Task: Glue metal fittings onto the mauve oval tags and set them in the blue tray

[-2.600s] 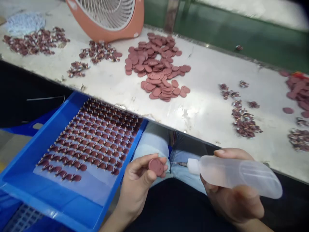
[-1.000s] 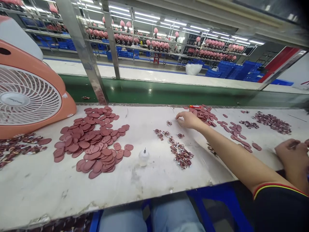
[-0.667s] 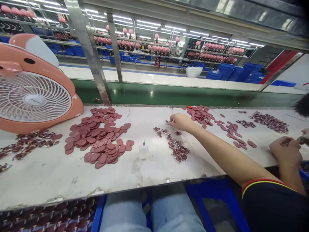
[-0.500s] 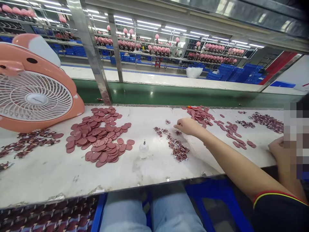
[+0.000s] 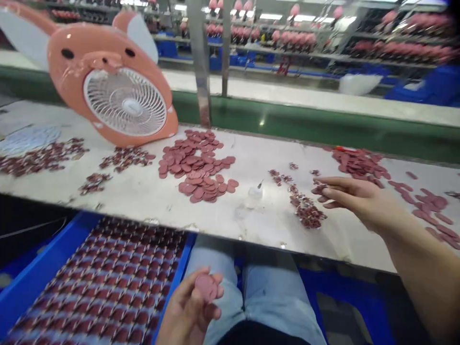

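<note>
Below the table edge, over the jeans-clad legs, my left hand point(image 5: 189, 306) pinches a maroon oval disc point(image 5: 206, 286) between thumb and fingers. Above the right part of the table reaches my right hand point(image 5: 354, 196), its thumb and fingertips closed on a small maroon-and-silver piece point(image 5: 319, 188). Just left of and below that hand lies a trail of similar pieces point(image 5: 308, 213), too small to make out in detail. A small clear bottle point(image 5: 254, 195) with a thin dark tip stands left of them. Further left is a spread pile of maroon oval discs point(image 5: 192, 163).
An orange animal-faced fan point(image 5: 72, 72) stands at the back left, with more small pieces point(image 5: 125, 158) before it. Another disc pile point(image 5: 359, 163) lies at the right. A blue crate point(image 5: 39, 282) with rows of maroon parts sits below left. Behind the table runs a green belt point(image 5: 269, 115).
The view has swung left, showing more of the fan and crate. My left hand with a disc has come into view. My right hand is now lifted slightly, with a small piece visible in its fingers.
</note>
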Available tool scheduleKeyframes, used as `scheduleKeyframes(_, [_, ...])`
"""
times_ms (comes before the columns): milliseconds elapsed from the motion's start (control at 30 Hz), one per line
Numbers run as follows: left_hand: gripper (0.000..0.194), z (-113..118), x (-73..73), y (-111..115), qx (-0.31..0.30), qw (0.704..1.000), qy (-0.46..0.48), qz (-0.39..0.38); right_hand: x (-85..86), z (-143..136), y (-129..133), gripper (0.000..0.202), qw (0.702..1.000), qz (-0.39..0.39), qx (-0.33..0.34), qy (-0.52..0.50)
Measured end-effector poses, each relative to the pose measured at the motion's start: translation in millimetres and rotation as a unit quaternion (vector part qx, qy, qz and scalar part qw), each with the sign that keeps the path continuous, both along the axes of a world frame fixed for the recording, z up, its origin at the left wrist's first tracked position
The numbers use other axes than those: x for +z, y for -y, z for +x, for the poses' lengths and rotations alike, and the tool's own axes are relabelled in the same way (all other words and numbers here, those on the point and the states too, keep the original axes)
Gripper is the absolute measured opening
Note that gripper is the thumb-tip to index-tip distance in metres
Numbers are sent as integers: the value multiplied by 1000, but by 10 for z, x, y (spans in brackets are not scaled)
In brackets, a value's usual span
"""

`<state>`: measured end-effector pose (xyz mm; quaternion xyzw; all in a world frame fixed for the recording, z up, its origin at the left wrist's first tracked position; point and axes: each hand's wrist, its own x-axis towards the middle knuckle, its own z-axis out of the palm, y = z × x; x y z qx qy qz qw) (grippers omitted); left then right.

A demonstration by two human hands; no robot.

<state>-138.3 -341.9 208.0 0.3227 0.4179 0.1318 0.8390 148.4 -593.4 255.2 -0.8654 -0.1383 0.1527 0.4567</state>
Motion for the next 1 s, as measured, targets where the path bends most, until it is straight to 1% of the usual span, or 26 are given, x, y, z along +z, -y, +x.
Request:
scheduleKeyframes(67, [49, 30, 86, 40, -17, 999, 14, -38, -31, -350, -109, 33, 995, 81, 29, -50])
scheduleKeyframes(133, [44, 33, 128, 53, -44, 996, 28, -68, -89, -711, -309, 29, 982, 130, 77, -113])
scheduleKeyframes(233, [39, -11, 113, 43, -86, 989, 58, -110, -165, -1159, -664, 23, 953, 167, 161, -194])
scheduleKeyframes(300, [37, -57, 80, 32, -109, 983, 69, -132, -170, -1346, -861, 18, 932, 188, 213, -225])
scheduleKeyframes(333, [36, -81, 64, 27, -117, 981, 72, -139, -153, -1405, -938, 16, 927, 191, 232, -226])
scheduleKeyframes(433, [32, -141, 36, 24, -130, 978, 83, -142, -47, -1486, -1083, 12, 928, 172, 277, -181])
scheduleKeyframes(567, [36, -183, 35, 29, -134, 977, 93, -140, 83, -1496, -1172, 16, 924, 138, 344, -97])
scheduleKeyframes(633, [37, -193, 40, 30, -136, 976, 100, -138, 102, -1496, -1195, 17, 921, 130, 360, -71])
scheduleKeyframes(733, [32, -204, 44, 28, -149, 974, 110, -129, 96, -1497, -1208, 18, 917, 121, 375, -58])
scheduleKeyframes(1000, [32, -205, 17, 43, -162, 973, 97, -131, 115, -1481, -1211, 14, 903, 78, 422, -21])
